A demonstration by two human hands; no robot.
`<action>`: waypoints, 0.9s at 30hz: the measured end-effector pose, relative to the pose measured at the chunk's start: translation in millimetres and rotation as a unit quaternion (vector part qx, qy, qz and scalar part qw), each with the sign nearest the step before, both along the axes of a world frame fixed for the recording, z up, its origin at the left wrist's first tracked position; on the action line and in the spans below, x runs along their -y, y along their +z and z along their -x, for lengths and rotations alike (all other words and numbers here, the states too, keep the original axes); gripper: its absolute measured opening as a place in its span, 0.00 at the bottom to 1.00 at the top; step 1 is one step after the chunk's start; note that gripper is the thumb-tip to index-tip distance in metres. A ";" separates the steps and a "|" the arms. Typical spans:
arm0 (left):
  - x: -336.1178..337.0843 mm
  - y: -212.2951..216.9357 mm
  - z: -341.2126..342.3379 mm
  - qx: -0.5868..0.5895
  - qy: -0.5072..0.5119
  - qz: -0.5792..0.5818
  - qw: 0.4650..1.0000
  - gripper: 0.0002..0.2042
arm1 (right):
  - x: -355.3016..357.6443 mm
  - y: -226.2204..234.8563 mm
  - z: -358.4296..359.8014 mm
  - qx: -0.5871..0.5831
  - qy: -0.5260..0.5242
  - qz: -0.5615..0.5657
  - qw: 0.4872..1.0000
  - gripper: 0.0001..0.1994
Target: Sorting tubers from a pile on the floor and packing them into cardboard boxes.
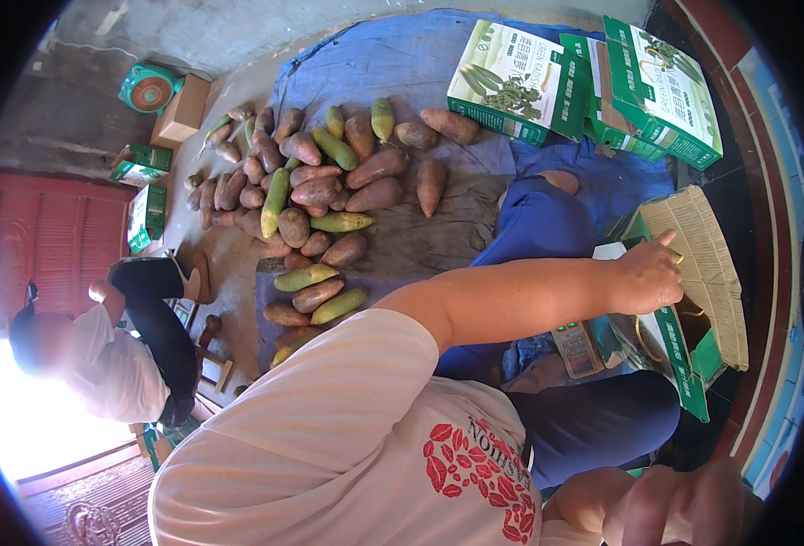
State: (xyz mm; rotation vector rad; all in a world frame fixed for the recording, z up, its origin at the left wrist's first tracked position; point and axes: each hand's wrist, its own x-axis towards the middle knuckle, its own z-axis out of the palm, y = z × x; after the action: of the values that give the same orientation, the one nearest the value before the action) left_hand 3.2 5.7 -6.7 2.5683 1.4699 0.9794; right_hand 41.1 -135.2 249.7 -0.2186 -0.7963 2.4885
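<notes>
My left arm reaches across to an open green-and-white carton [684, 364] with a raised brown cardboard flap [693, 237]. At that flap, my left hand [649, 278] has one finger sticking out and the others curled in; what they hold, if anything, is hidden. Yellow cord loops hang inside the carton. My right hand [679, 510] is low at the right edge, close and blurred, its fingers bent but smeared. A digital scale [577, 350] with lit green digits stands beside the carton, partly under my left arm.
Many green and reddish-brown radishes [316, 191] lie on a blue tarp [347, 68]. Printed green cartons [511, 77] stand at the far right. A person [115, 350] sits at the left near a red door [47, 255]. A green fan [150, 88] stands by the wall.
</notes>
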 end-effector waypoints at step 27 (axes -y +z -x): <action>-0.6 4.5 7.4 -0.008 0.002 -0.014 1.000 0.01 | -27.3 -36.9 -88.8 -0.119 -0.245 -0.135 0.953 0.13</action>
State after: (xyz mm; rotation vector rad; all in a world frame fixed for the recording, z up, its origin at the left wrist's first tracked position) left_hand -4.2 6.4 -2.2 2.5991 1.4758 0.9886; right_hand 129.9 -107.9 212.8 -0.0117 -0.8489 1.8751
